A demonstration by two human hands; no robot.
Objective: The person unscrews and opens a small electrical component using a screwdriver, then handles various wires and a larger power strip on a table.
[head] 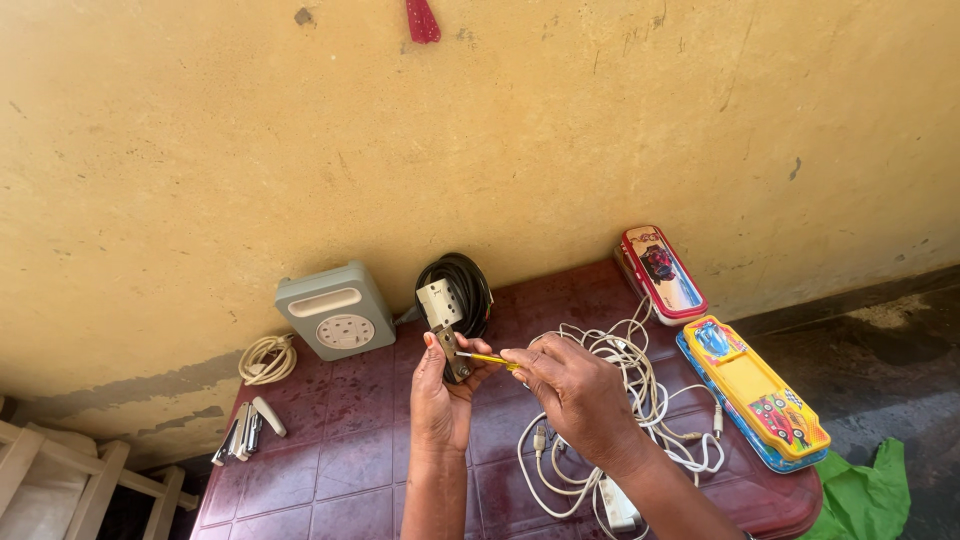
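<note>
— What did we have in the middle of the frame?

— A small metal-and-brown electrical fitting [449,325], held upright above the maroon tabletop [350,440]. Our left hand [442,395] gripped its lower end, fingers curled around it. Our right hand [575,385] pinched a thin yellow-handled screwdriver [487,358] between thumb and fingertips, its tip laid against the fitting's lower part.

— What could have gone wrong from there, in our judgement?

— The tip could have slipped off and jabbed our left thumb, since the thumb sat just beside the point of contact. The fitting was held in the air, not braced, so a hard push might have twisted it in our grip. A loosened screw, if there was one, could have dropped among the cables; we could not tell whether one was there.

— And round about?

— Just behind the fitting lay a coil of black cable [462,282], and left of that a grey socket box [335,310] leaned on the yellow wall [200,150]. A tangle of white cables [620,400] lay under our right hand. At the right edge sat two toy-printed pencil cases, one red [660,270], one yellow [755,392]. At lower left were a cream cord coil [266,358] and some small metal tools [245,430].
</note>
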